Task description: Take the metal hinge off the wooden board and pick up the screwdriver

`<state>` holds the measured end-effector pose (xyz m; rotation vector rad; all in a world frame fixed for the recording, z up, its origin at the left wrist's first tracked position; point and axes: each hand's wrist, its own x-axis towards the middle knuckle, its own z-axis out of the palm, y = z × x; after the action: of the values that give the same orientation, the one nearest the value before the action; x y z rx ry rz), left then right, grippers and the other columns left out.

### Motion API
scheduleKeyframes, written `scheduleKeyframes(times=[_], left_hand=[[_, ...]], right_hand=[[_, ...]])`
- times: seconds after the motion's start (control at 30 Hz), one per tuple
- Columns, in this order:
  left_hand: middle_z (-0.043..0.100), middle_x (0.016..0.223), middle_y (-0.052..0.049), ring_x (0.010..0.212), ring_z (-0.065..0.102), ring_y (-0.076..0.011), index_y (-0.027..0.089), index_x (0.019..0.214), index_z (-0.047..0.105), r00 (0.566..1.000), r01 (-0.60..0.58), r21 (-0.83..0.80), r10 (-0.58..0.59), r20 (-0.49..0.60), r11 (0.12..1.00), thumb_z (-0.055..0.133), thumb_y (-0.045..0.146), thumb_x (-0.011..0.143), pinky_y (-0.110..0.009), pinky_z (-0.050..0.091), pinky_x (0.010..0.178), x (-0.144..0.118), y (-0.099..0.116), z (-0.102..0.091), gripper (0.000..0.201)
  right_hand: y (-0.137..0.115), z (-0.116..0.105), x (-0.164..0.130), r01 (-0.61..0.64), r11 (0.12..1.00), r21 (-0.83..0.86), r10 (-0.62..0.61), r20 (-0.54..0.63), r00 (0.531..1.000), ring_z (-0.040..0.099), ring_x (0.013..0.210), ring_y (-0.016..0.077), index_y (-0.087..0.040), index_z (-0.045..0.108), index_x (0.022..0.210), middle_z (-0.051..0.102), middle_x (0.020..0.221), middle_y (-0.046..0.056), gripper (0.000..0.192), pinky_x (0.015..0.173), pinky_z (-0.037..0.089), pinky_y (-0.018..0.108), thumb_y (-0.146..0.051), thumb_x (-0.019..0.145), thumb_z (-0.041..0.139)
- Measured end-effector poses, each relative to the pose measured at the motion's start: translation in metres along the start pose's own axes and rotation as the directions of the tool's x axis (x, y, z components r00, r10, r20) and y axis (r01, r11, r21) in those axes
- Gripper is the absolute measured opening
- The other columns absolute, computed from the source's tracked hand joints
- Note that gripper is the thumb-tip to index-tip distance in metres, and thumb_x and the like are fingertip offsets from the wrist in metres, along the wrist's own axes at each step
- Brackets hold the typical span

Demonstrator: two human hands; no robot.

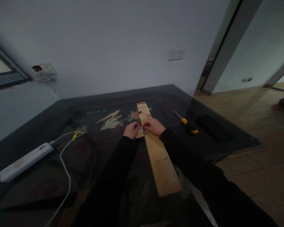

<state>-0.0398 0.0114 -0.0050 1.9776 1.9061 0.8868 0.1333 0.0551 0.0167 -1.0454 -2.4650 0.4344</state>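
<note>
A long wooden board (pixel 161 164) runs away from me across the dark table, its near end jutting over the front edge. A second, smaller piece of wood (pixel 139 136) shows at its left side, partly covered by my left hand. Where the two meet sits a small silver metal hinge (pixel 141 130) with holes in it. My left hand (pixel 132 130) pinches at the hinge from the left, fingers closed. From the right, my right hand (pixel 154 126) rests over the board, its thumb and fingertips closed at the hinge's other side.
A screwdriver (pixel 185 121) with a yellow and black handle lies to the right, near a flat black object (pixel 214 127). On the left are a white power strip (pixel 26 161) and its white cable (pixel 67 176). The glossy table (pixel 118 97) stands against the wall.
</note>
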Motion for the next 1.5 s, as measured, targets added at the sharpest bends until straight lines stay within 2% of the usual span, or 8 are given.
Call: scheduleKeyframes(times=[0.67,0.9,1.13,1.27,1.5], left_hand=[[0.061,0.078,-0.003,0.075,0.057,-0.0170,0.019,0.075,0.055,0.998,-0.067,0.063,0.068,-0.011,0.996,0.050,0.015,0.082,-0.028,0.044,0.071,0.000,0.000,0.004,0.010],[0.061,0.077,-0.002,0.074,0.057,-0.0161,0.019,0.075,0.055,0.999,-0.022,0.046,0.020,0.036,0.999,0.050,0.015,0.083,-0.028,0.044,0.071,0.000,0.001,0.000,0.010],[0.062,0.086,-0.005,0.085,0.059,-0.0195,0.020,0.079,0.056,1.000,0.004,0.145,-0.005,0.009,0.989,0.049,0.017,0.085,-0.031,0.044,0.077,-0.002,0.006,0.003,0.010],[0.062,0.090,-0.006,0.089,0.059,-0.0206,0.020,0.083,0.056,0.999,-0.033,0.181,0.029,0.022,0.983,0.047,0.018,0.087,-0.032,0.043,0.078,-0.001,0.003,0.004,0.010],[0.060,0.086,-0.005,0.085,0.058,-0.0192,0.020,0.082,0.055,0.988,-0.150,0.148,0.142,0.063,0.978,0.046,0.019,0.087,-0.030,0.042,0.075,0.004,-0.005,0.003,0.011]], right_hand=[[-0.002,-0.001,-0.001,-0.025,0.999,-0.032,0.026,0.020,0.999,0.054,0.078,0.0131,-0.020,0.072,0.088,0.063,0.084,0.003,0.015,0.067,0.033,0.022,-0.027,0.081,0.061],[-0.006,-0.005,-0.001,-0.025,0.999,-0.040,0.026,0.031,0.999,0.052,0.074,0.0122,-0.021,0.072,0.087,0.062,0.079,0.002,0.013,0.063,0.031,0.022,-0.026,0.079,0.064],[-0.005,-0.003,-0.001,-0.034,0.999,-0.037,0.035,0.033,0.999,0.053,0.075,0.0124,-0.021,0.072,0.088,0.064,0.082,0.003,0.014,0.063,0.031,0.022,-0.028,0.080,0.063],[-0.003,-0.001,-0.001,-0.023,1.000,-0.015,0.024,0.031,0.999,0.054,0.078,0.0122,-0.021,0.071,0.090,0.065,0.088,0.004,0.015,0.067,0.033,0.022,-0.025,0.081,0.060],[-0.001,-0.001,0.000,-0.009,1.000,-0.014,0.009,0.032,0.999,0.053,0.076,0.0124,-0.020,0.071,0.089,0.064,0.084,0.003,0.014,0.066,0.032,0.022,-0.026,0.080,0.061]])
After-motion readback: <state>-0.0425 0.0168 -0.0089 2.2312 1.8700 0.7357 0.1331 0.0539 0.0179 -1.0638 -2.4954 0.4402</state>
